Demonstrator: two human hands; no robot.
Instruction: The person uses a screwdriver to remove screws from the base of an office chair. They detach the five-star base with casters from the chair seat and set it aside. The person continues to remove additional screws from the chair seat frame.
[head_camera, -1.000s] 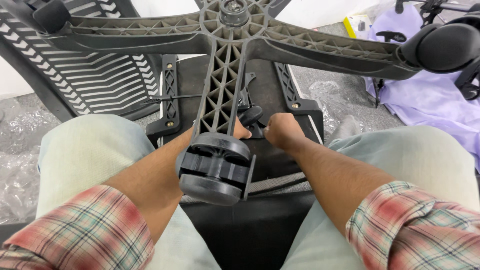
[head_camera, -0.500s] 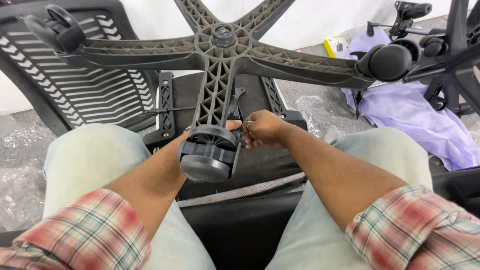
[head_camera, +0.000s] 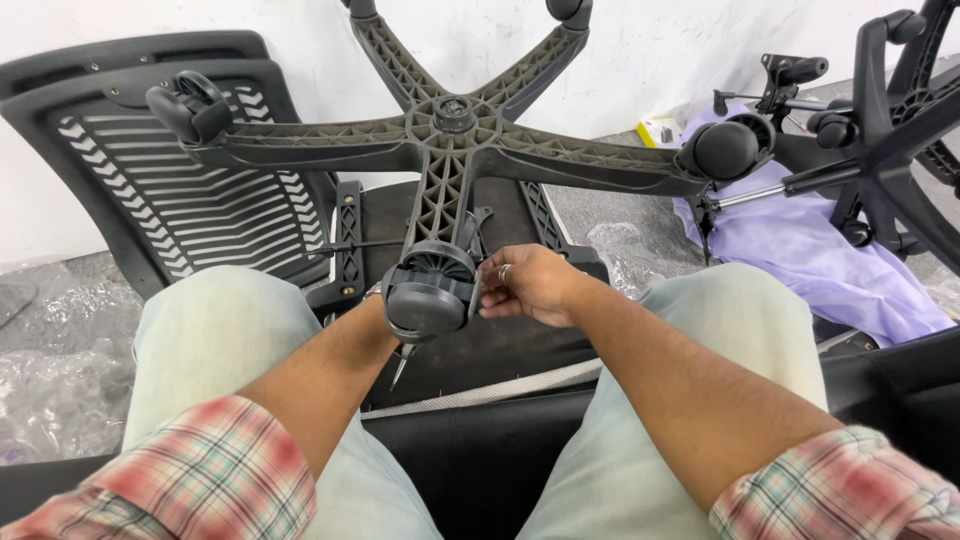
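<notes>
Since the earlier frames the star-shaped chair base (head_camera: 450, 150) sits further from me and higher in view, so all five spokes now show. The nearest caster (head_camera: 428, 293) has shrunk in view, and my right hand (head_camera: 530, 283) has gone from a closed fist to loosely curled fingers.

That hand rests against the right side of the caster, fingertips pinching at a small part there; I cannot tell what it is. My left hand (head_camera: 375, 300) is mostly hidden behind the caster, grip not visible; a thin pointed metal tip (head_camera: 400, 368) pokes out below it.

The caster hangs at the end of the near spoke, between my knees, over the upturned black seat (head_camera: 520, 340). Open room is tight: thighs close on both sides, spoke directly above the hands.

A slatted backrest (head_camera: 170, 190) leans against the white wall (head_camera: 640, 60) at left. A second chair base (head_camera: 880, 150) stands at right, over a lilac cloth (head_camera: 830, 250). Clear plastic wrap (head_camera: 50, 370) lies on the grey floor (head_camera: 600, 205).
</notes>
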